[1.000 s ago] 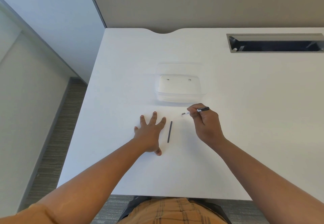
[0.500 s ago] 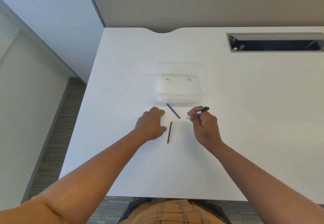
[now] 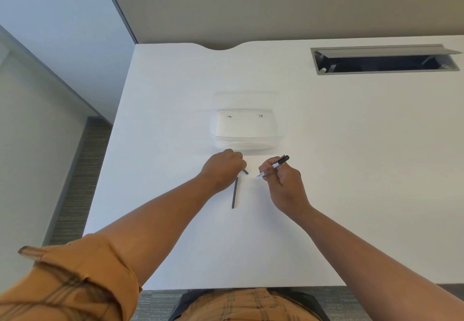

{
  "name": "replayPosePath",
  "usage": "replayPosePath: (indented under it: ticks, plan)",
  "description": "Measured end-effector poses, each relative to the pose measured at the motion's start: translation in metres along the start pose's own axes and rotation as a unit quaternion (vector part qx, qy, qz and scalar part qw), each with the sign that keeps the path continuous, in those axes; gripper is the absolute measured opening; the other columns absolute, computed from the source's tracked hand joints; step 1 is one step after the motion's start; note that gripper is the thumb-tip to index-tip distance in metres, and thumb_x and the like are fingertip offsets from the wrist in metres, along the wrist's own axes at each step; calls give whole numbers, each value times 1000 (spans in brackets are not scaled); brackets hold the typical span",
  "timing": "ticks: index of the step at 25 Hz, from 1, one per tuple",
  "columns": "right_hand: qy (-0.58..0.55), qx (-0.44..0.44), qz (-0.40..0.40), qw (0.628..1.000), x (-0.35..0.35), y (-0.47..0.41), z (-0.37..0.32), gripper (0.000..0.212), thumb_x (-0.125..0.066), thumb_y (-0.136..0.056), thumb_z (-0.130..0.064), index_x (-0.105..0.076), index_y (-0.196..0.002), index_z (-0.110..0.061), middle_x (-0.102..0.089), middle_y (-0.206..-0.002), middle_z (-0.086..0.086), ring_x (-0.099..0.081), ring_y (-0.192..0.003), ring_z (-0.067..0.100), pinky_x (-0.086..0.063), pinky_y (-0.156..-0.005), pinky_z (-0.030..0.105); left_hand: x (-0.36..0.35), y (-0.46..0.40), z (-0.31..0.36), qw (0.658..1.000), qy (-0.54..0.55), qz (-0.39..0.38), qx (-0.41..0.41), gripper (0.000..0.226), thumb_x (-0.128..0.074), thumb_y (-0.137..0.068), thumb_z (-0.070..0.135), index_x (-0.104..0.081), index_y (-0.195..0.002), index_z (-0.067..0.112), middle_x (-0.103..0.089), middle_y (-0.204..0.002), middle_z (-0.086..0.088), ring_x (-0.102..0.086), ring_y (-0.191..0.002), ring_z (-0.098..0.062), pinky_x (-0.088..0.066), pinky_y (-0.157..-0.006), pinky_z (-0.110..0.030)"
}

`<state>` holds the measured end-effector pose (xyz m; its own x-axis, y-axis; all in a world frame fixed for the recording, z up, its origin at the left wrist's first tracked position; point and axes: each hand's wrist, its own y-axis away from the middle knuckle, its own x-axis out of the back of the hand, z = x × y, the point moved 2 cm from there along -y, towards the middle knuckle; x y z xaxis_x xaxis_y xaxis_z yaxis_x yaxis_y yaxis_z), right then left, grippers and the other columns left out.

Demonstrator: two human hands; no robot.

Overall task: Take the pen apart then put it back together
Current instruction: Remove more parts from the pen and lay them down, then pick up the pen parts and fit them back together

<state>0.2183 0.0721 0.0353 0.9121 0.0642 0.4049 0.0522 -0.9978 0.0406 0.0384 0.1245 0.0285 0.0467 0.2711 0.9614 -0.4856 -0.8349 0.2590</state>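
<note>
My right hand [image 3: 285, 186] grips the pen barrel [image 3: 273, 166], a white tube with a black rear end that points up and to the right. My left hand [image 3: 223, 169] is curled over a short dark rod [image 3: 245, 171]; only the rod's right tip shows past my fingers. A second thin dark rod [image 3: 234, 192] lies loose on the white table [image 3: 175, 125], just below my left hand and nearly upright in the view. The two hands are a small gap apart.
A clear plastic box [image 3: 244, 126] stands just beyond my hands. A grey cable slot [image 3: 386, 59] with a raised lid is set into the table at the far right. The table's left edge drops to carpeted floor.
My left hand went from flat and spread on the table to curled, and moved up and right over the short dark rod, which appeared half a second ago. My right hand barely moved.
</note>
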Motion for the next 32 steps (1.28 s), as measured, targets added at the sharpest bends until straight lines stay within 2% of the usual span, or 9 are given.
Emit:
replayPosePath:
  ticks: [4,7,10,13,15,17,23,28,32]
  plan:
    - [-37,-30,7,999,2,-3,2,32,-45,-98,-56,-62,-88,-30,-70,-85,-3,-66,-79,29,-55,-79,54,-4,8,-3,998,9,59,-22,34,-46,-77,-15,-63,-95,7,-61,-93,-7,-51,-92,-29,-36,-63,-35]
    - [-75,-52,10,996,4,-6,0,26,-47,-98,-55,-58,-85,-35,-70,-85,0,-69,-86,33,-57,-82,57,-1,15,-4,973,179,128,74,20,-51,-89,-5,-62,-94,10,-62,-91,-3,-51,-90,-26,-44,-70,-34]
    - [-90,-66,8,994,5,-10,-2,27,-50,-95,-55,-54,-84,-31,-64,-78,-4,-71,-81,31,-61,-77,49,8,24,1,865,441,125,205,10,-58,-95,12,-64,-91,20,-65,-84,7,-58,-80,-13,-45,-67,-22]
    - [-108,-89,-9,990,3,-12,-3,11,-58,-96,-45,-56,-97,-34,-64,-75,-4,-72,-68,22,-60,-63,31,14,34,9,729,644,63,223,7,-64,-96,13,-66,-91,17,-68,-83,0,-63,-75,-15,-57,-76,-31]
    - [-125,-110,-28,986,2,-12,-5,19,-63,-97,-36,-54,-114,-37,-65,-75,0,-72,-66,17,-57,-58,27,19,39,17,647,728,20,226,2,-65,-97,11,-66,-95,11,-66,-85,-4,-63,-78,-18,-57,-76,-31]
    - [-142,-134,-36,980,1,-12,-8,28,-67,-96,-33,-54,-120,-37,-72,-75,0,-72,-65,15,-54,-54,23,22,43,24,614,755,-11,232,2,-65,-97,10,-66,-98,8,-65,-88,-7,-62,-76,-16,-55,-70,-26]
    - [-151,-193,-36,969,-2,-9,-13,22,-72,-93,-34,-64,-101,-16,-62,-63,-12,-65,-62,13,-50,-59,27,28,52,35,668,711,-33,217,5,-66,-96,12,-69,-92,13,-71,-86,-2,-66,-76,-9,-53,-72,-23]
    - [-183,-261,-56,946,0,-5,-22,9,-71,-92,-34,-72,-93,-25,-70,-74,-10,-52,-67,13,-41,-63,29,30,58,41,703,684,-27,190,8,-72,-92,15,-71,-85,14,-73,-96,-20,-61,-81,-18,-53,-77,-28]
    - [-218,-286,-47,932,1,-1,-29,33,-61,-96,-51,-73,-103,-21,-73,-88,-4,-59,-68,16,-47,-61,29,28,61,41,705,677,34,209,7,-73,-90,16,-73,-85,13,-69,-74,0,-57,-61,-7,-48,-68,-27]
